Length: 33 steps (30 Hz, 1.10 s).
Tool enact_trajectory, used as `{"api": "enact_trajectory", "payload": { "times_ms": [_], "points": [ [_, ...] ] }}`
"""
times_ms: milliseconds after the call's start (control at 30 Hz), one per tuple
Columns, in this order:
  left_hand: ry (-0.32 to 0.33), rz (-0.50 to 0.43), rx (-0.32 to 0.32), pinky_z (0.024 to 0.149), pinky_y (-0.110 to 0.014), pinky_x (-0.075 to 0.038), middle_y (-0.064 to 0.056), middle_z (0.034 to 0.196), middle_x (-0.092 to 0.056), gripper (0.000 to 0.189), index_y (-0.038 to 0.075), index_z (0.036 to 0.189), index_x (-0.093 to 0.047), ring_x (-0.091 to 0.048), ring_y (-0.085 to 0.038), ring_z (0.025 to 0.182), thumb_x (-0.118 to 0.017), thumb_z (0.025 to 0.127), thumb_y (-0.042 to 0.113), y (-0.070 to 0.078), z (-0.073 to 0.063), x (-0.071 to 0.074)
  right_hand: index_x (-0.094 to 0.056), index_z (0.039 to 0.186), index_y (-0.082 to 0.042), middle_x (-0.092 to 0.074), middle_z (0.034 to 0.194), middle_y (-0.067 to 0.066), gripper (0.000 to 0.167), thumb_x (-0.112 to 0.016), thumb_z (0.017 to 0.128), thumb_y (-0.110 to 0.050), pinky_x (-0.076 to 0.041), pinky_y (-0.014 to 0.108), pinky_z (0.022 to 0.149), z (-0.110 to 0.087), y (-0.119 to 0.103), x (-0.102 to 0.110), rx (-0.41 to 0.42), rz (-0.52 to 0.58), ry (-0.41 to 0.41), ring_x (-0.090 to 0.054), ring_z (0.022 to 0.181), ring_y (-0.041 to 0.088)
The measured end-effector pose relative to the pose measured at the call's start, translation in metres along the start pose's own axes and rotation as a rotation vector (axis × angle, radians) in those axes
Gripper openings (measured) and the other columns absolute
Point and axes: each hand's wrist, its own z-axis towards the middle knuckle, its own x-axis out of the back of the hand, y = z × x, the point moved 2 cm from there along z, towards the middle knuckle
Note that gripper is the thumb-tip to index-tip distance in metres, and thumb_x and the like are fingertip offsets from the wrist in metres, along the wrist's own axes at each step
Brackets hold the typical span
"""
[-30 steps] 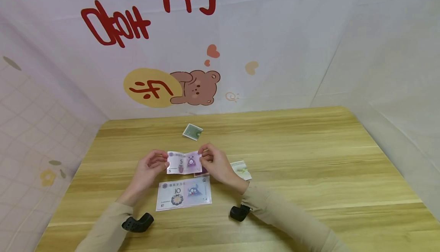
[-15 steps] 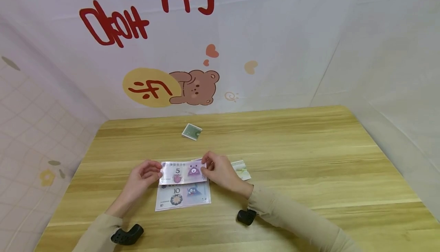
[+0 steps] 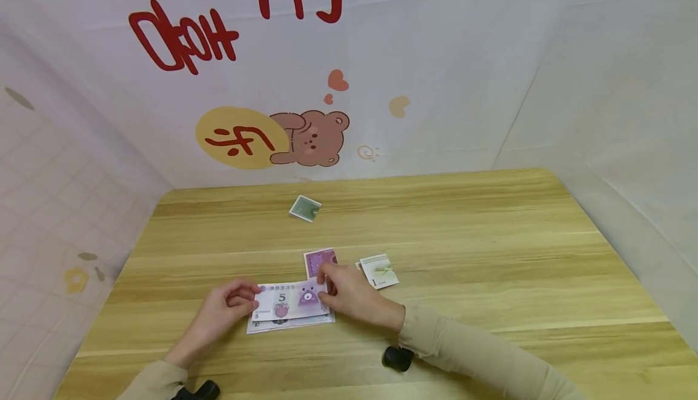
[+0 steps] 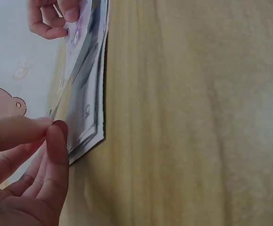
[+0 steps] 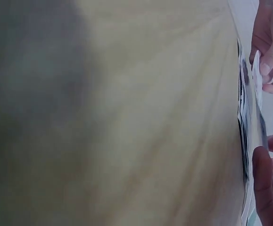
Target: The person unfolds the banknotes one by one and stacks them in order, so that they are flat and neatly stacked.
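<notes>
A purple play banknote (image 3: 289,300) marked 5 is stretched flat between both hands. My left hand (image 3: 231,303) pinches its left edge between thumb and fingers, and my right hand (image 3: 349,294) pinches the right edge. Under it, overlapped in the head view, lies a small stack of banknotes marked 10 (image 3: 294,324), with only its front strip showing. From the left wrist view, the held banknote (image 4: 77,42) stands a little above the stack (image 4: 91,106), with a gap between them near the left thumb.
Behind the right hand lies a folded purple banknote (image 3: 316,260). A folded pale banknote (image 3: 380,271) marked 1 is to its right. Farther back sits a folded green banknote (image 3: 305,208). A printed cloth (image 3: 436,73) hangs behind the wooden table (image 3: 491,266).
Both hands have brought the 5 banknote toward the person, from behind the 10 stack to over it. It has been pulled flatter, and the folded purple banknote behind is more exposed.
</notes>
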Motion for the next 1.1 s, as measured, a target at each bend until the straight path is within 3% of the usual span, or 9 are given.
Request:
{"api": "enact_trajectory", "payload": {
  "times_ms": [233,533,767,933,1100],
  "points": [
    [-0.073,0.055,-0.097,0.061,-0.023,-0.053,-0.011,0.084,-0.065,0.019,-0.008,0.097,-0.064,-0.063,-0.01,0.069,-0.068,0.079,-0.013,-0.003,-0.004,-0.002,-0.059,0.088,-0.007,-0.051,0.065,-0.007,0.018,-0.075,0.08,-0.007,-0.038,0.014,0.049,-0.003,-0.001,-0.003,0.009,-0.062,-0.031,-0.044,0.055,0.001],
    [-0.044,0.154,-0.008,0.063,-0.023,-0.052,-0.013,0.083,-0.064,0.019,-0.002,0.095,-0.066,-0.061,-0.011,0.069,-0.071,0.079,-0.009,0.0,-0.004,-0.003,-0.059,0.09,-0.007,-0.051,0.065,-0.007,0.017,-0.074,0.082,-0.008,-0.036,0.015,0.048,-0.003,-0.004,-0.004,-0.008,-0.093,-0.036,-0.043,0.055,0.002],
    [-0.02,0.18,0.031,0.061,-0.023,-0.051,-0.008,0.082,-0.063,0.02,-0.002,0.095,-0.065,-0.059,-0.012,0.067,-0.071,0.077,-0.01,0.002,-0.004,-0.004,-0.06,0.092,-0.009,-0.049,0.065,-0.009,0.016,-0.074,0.084,-0.011,-0.036,0.016,0.049,-0.002,-0.004,-0.005,-0.021,-0.117,-0.058,-0.043,0.056,0.003],
    [-0.049,0.2,0.02,0.05,-0.023,-0.048,-0.005,0.077,-0.058,0.021,-0.001,0.095,-0.064,-0.056,-0.012,0.054,-0.07,0.077,-0.01,0.007,-0.004,-0.005,-0.061,0.093,-0.009,-0.049,0.066,-0.01,0.016,-0.074,0.084,-0.013,-0.036,0.016,0.049,0.0,-0.002,-0.007,-0.017,-0.15,-0.073,-0.044,0.057,0.004],
    [-0.084,0.332,-0.024,0.051,-0.022,-0.039,-0.001,0.075,-0.052,0.019,0.006,0.093,-0.066,-0.046,-0.008,0.055,-0.074,0.077,-0.002,0.013,-0.004,-0.003,-0.061,0.095,-0.009,-0.048,0.066,-0.01,0.017,-0.074,0.084,-0.012,-0.037,0.017,0.05,0.0,-0.002,-0.005,-0.031,-0.094,-0.104,-0.044,0.057,0.003]
  ]
}}
